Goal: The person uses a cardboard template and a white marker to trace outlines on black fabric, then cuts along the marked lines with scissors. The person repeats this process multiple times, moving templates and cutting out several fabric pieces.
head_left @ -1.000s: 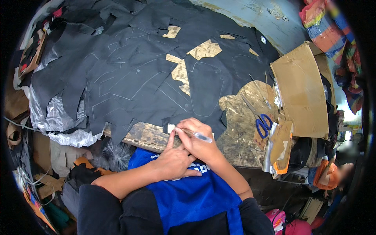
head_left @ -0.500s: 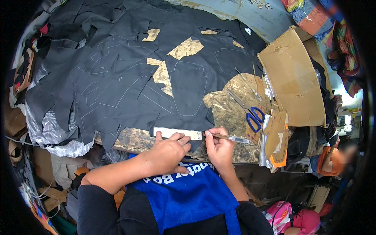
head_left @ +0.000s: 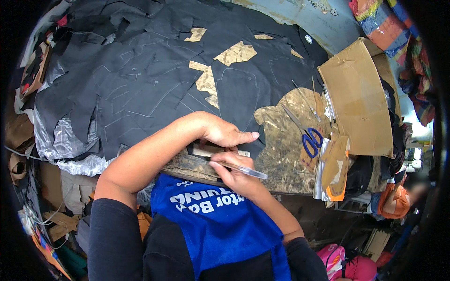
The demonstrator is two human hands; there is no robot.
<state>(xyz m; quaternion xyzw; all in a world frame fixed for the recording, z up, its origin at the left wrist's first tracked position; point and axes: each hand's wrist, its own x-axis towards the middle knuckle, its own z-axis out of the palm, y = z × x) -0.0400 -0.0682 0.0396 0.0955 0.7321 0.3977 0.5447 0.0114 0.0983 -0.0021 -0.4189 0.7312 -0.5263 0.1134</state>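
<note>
— Doing what here?
— Marking, most likely: ruling a line on the dark fabric point(head_left: 237, 100), to judge by the pen point(head_left: 251, 172) so close beside the ruler point(head_left: 201, 150). Already drawn farther back on the fabric, pale outlines point(head_left: 234, 69).
— Holding what, and with which hand?
— In the right hand point(head_left: 241, 183), the pen, pinched between thumb and fingers, pointing left, with its tip down by the near side of the ruler. Too small to tell whether touching.
— And with the left hand point(head_left: 224, 132)?
— Impossible to tell: arched over the ruler, thumb stretched out to the right, fingers mostly hidden underneath. Perhaps pressing, perhaps only hovering.
— Lying where, that ruler?
— On the fabric, along the near edge of the bench point(head_left: 283, 169), partly covered by the left hand.
— And toward the right edge?
— Scissors point(head_left: 303, 131) on a bare part of the bench, then a box point(head_left: 358, 103) at the edge itself.
— Calling for what next?
— For a firm press on the ruler, probably, and a steady stroke with the tip snug against its side. Also for flat fabric underneath, so near the edge, or else a risk of skewing the line.
</note>
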